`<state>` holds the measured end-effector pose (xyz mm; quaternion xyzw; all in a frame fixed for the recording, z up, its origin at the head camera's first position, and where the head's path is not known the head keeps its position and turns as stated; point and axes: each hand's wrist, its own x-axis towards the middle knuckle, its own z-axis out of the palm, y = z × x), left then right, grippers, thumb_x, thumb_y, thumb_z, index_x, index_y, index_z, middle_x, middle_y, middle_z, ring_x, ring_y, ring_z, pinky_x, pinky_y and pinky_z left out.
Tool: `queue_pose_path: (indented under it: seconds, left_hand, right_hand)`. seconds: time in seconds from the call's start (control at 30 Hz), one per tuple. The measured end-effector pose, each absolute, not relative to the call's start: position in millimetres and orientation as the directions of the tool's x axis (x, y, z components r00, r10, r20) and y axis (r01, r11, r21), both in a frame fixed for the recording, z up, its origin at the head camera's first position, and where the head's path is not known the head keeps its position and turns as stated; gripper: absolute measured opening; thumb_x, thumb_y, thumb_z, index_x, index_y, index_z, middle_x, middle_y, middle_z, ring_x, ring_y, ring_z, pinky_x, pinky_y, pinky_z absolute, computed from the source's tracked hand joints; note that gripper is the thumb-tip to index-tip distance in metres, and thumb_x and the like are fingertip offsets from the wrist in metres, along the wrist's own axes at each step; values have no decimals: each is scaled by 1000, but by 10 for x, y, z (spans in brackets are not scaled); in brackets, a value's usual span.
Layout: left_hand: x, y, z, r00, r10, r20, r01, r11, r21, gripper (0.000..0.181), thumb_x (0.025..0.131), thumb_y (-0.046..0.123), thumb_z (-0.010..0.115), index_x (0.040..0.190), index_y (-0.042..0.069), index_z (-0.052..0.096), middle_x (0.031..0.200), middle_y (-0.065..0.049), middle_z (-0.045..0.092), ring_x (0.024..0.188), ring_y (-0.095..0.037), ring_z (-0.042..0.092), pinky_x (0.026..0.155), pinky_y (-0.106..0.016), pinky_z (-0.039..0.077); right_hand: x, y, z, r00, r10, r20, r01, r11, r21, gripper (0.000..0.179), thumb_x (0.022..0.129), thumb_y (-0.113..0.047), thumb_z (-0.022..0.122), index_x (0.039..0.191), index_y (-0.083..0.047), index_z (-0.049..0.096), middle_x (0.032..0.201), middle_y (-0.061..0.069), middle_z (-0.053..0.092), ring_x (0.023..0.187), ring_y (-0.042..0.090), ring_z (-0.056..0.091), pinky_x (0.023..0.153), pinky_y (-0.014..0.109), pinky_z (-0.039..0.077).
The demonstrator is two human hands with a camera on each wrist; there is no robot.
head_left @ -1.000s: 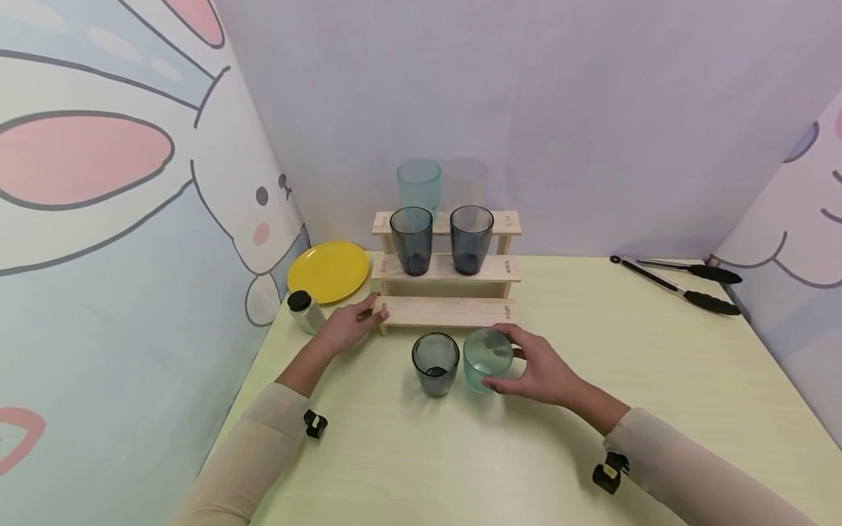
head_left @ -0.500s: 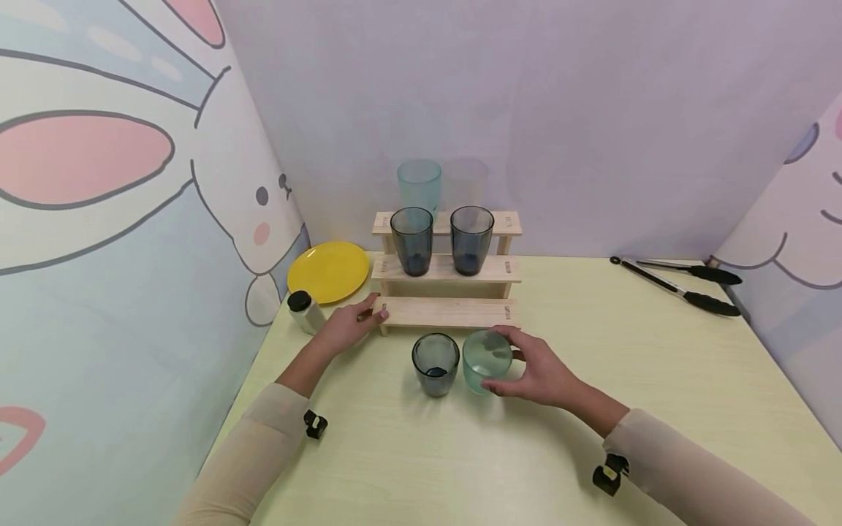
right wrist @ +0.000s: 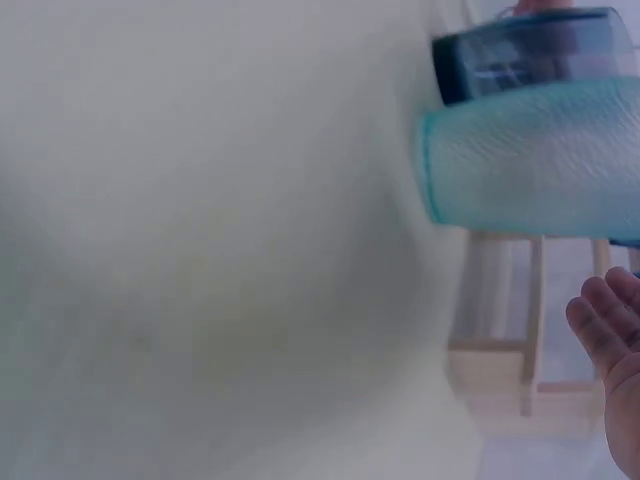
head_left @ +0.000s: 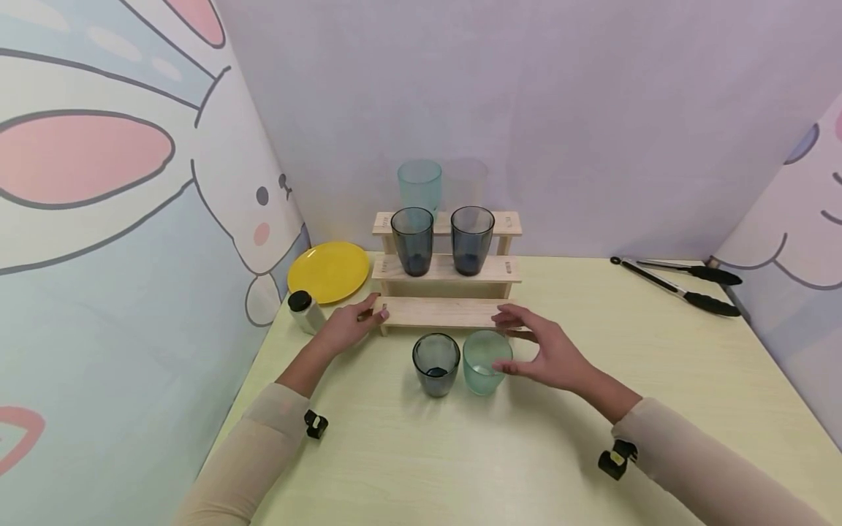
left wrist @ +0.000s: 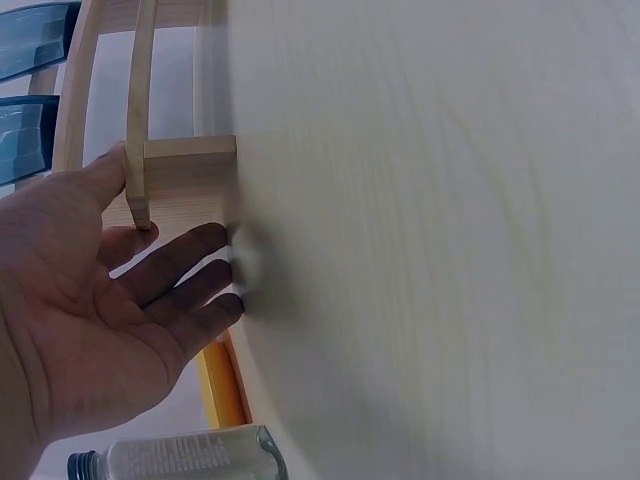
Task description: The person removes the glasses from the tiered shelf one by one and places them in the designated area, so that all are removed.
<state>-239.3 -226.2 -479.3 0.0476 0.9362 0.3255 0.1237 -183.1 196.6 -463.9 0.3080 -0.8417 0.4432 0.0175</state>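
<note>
My left hand [head_left: 351, 326] holds the left end of the three-step wooden rack [head_left: 447, 313], thumb and index finger at its lowest board [left wrist: 138, 160], other fingers extended below. Just right of a pale green textured glass [head_left: 483, 376], my right hand [head_left: 552, 354] has its fingers spread and holds nothing. In the right wrist view that glass [right wrist: 530, 160] is upright on the table, by a dark grey glass [right wrist: 540, 55]. The grey glass [head_left: 436, 376] stands to its left in the head view. Two more grey glasses [head_left: 413, 245] [head_left: 471, 245] stand on the middle step.
A light blue-green glass [head_left: 419, 183] stands on the top step. Left of the rack are a yellow plate [head_left: 329, 272] and a small black-capped bottle [head_left: 307, 313]. Black-handled tongs [head_left: 684, 288] lie at the far right. Walls border the table at the back and sides.
My right hand has let go of the pale green glass and drawn slightly up and right, its fingers opening. The glass stays beside the grey one. My left hand has not moved.
</note>
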Motion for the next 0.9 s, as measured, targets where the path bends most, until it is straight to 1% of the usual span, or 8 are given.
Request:
queue_pose_path:
  seconds: [0.17, 0.23, 0.3, 0.43, 0.57, 0.77, 0.9]
  left_hand:
    - [-2402, -2251, -4780, -966, 169, -195, 7, 773, 635, 83, 110, 64, 59, 175, 19, 35, 166, -22, 55, 155, -42, 54, 126, -61, 45]
    - [-2401, -2251, -4781, -966, 171, -194, 7, 768, 640, 83, 110, 64, 59, 174, 19, 35, 166, -22, 55, 154, -42, 54, 126, -60, 45]
    - [-2399, -2254, -4789, -965, 177, -194, 11, 766, 642, 83, 110, 64, 59, 175, 18, 34, 166, -23, 55, 154, -42, 54, 126, -60, 46]
    - [-2378, -2278, -4799, -964, 177, -200, 4, 758, 652, 84, 109, 64, 59, 175, 17, 34, 164, -23, 56, 153, -42, 55, 125, -60, 46]
    - [-2361, -2304, -4814, -965, 176, -193, 6, 753, 658, 84, 109, 64, 60, 175, 18, 34, 164, -23, 57, 153, -41, 55, 125, -60, 47]
    - [-2370, -2298, -4835, -965, 185, -184, 18, 752, 659, 84, 110, 64, 59, 175, 17, 34, 165, -22, 56, 154, -40, 55, 125, -59, 47]
    - [-2375, -2288, -4839, -967, 181, -181, 18, 754, 657, 85, 109, 65, 59, 175, 17, 34, 167, -21, 54, 154, -40, 54, 126, -60, 46]
  right_hand:
    - [-2051, 2086, -4405, -827, -444, 344, -534, 432, -727, 88, 88, -15, 96, 162, -5, 50, 147, 19, 69, 134, 38, 70, 109, 46, 61]
    - [-2149, 2114, -4306, -834, -416, 362, -534, 447, -717, 86, 89, -14, 95, 162, -6, 51, 147, 20, 69, 133, 37, 70, 110, 46, 60]
    - [-2247, 2124, -4216, -841, -392, 373, -530, 464, -710, 84, 90, -14, 95, 161, -7, 51, 146, 21, 70, 132, 38, 71, 110, 49, 60]
    - [-2441, 2095, -4079, -861, -359, 361, -504, 498, -706, 84, 92, -19, 93, 163, -9, 50, 147, 21, 69, 134, 41, 70, 113, 55, 58]
    - [-2631, 2028, -4003, -878, -336, 340, -474, 513, -716, 85, 93, -23, 92, 164, -6, 48, 149, 21, 67, 138, 42, 67, 115, 59, 56]
    - [-2857, 1888, -3908, -891, -317, 325, -451, 538, -712, 89, 92, -31, 93, 164, -6, 48, 150, 18, 67, 139, 40, 67, 118, 57, 55]
    - [-2958, 1766, -3850, -889, -317, 331, -456, 541, -706, 90, 91, -36, 94, 164, -8, 49, 150, 17, 67, 138, 38, 68, 117, 56, 56]
